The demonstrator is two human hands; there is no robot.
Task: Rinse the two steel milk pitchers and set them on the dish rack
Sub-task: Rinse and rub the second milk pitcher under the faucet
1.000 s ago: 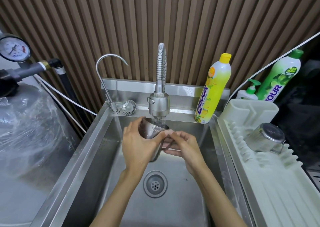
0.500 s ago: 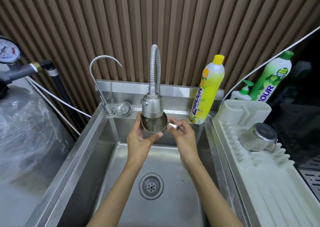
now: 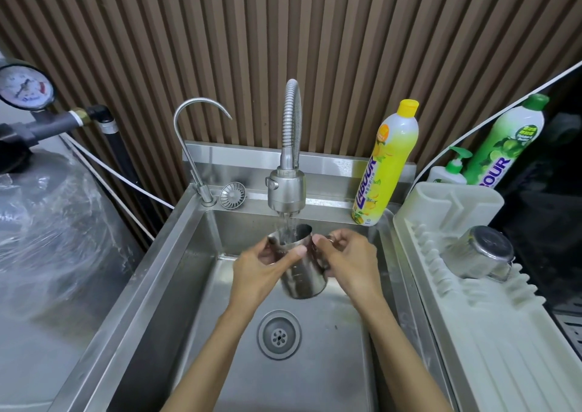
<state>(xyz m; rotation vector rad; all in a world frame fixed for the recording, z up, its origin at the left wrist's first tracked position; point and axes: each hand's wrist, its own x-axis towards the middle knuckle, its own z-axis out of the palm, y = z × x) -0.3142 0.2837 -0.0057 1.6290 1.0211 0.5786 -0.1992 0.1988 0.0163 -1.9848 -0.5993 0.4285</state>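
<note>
A steel milk pitcher [image 3: 303, 278] is held upright over the sink [image 3: 346, 348], its mouth under the running faucet [image 3: 286, 191]. Water streams into it. My left hand [image 3: 261, 268] wraps the pitcher's body from the left. My right hand [image 3: 348, 262] grips its handle side on the right. A second steel pitcher [image 3: 477, 255] lies tipped over on the white dish rack [image 3: 491, 333] at the right, bottom facing me.
A yellow dish soap bottle [image 3: 385, 166] stands on the sink's back ledge. A green bottle [image 3: 504, 141] and a pump bottle [image 3: 448, 169] stand behind the rack. A thin curved tap [image 3: 192, 147] and a strainer [image 3: 233, 194] sit back left. The drain [image 3: 278, 334] lies below my hands.
The pitcher has been lowered from right against the faucet head and turned upright, so water now pours into its mouth. Both hands came down with it.
</note>
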